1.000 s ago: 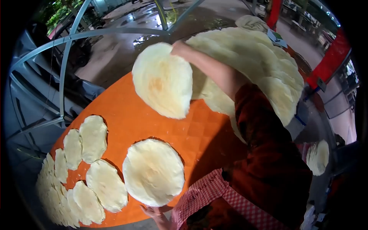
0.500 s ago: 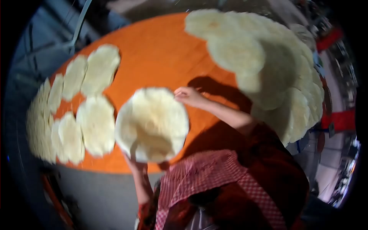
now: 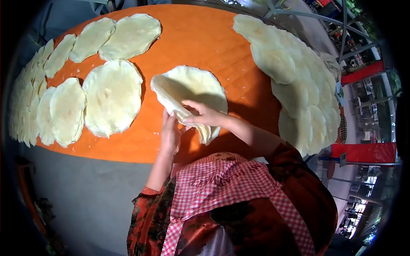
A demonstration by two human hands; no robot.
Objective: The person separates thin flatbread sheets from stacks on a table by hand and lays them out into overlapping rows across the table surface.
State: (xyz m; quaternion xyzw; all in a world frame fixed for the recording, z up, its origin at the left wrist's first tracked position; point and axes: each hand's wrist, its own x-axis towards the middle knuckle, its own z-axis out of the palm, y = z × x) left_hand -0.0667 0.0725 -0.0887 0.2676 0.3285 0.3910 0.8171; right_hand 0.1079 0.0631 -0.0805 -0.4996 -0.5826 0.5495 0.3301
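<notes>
A round, pale flatbread (image 3: pixel 200 85) lies on the orange tabletop, its left and near side lifted and folded inward. My left hand (image 3: pixel 171 134) grips the raised near edge from the left, fingertips at the fold. From the right, my right hand (image 3: pixel 200 114) reaches over the bread and holds the same edge, thumb and fingers closed on it. Close to my hands the bread hangs in bunched layers, and I cannot tell whether it is one sheet or more. Just left of it lies another round flatbread (image 3: pixel 112 98), flat and untouched.
More flatbreads (image 3: pixel 130 36) lie at the far left, and an overlapping row (image 3: pixel 25 102) lines the left end. Overlapping flatbreads (image 3: pixel 299 85) cover the right side of the orange tabletop (image 3: pixel 196 38). Beyond the right edge are a red panel (image 3: pixel 363 152) and metal poles.
My right hand has moved from the bread's far right edge toward me and left, to the near edge beside my left hand. The flatbread's left side is now folded up. The view has shifted.
</notes>
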